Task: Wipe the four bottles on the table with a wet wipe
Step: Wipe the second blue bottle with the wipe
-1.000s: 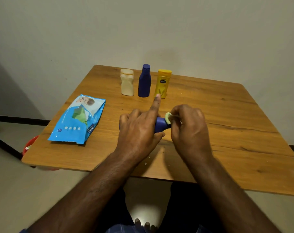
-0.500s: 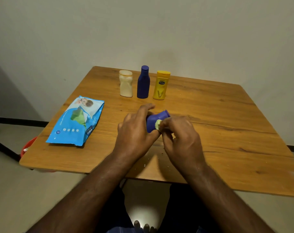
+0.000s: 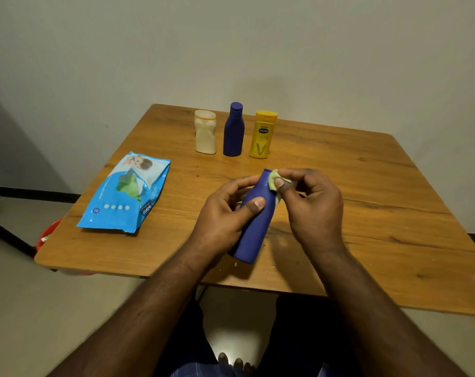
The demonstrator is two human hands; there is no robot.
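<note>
My left hand (image 3: 225, 219) grips a blue bottle (image 3: 255, 221) around its middle, thumb across the front and fingers curled behind it. The bottle tilts away from me, its base just above the near part of the worktop (image 3: 366, 240) and its cap end pointing toward the far side. My right hand (image 3: 315, 202) sits just to the right of the bottle's neck, its thumb and fingertips pinching a small crumpled pale green wipe (image 3: 273, 182) and pressing it against the bottle's upper part. That is one bottle in my hands and one wipe.

To the left, well apart from my hands, one blue pack of wipes (image 3: 125, 191) lies flat on the worktop. A red thing (image 3: 47, 235) shows below the worktop's left edge; I cannot tell what it is.

At the far side three more bottles stand upright in a row, close together: a cream bottle (image 3: 205, 131) on the left, a dark blue bottle (image 3: 233, 130) in the middle, and a yellow bottle (image 3: 263, 134) on the right. That makes four bottles in all, two of them blue.
</note>
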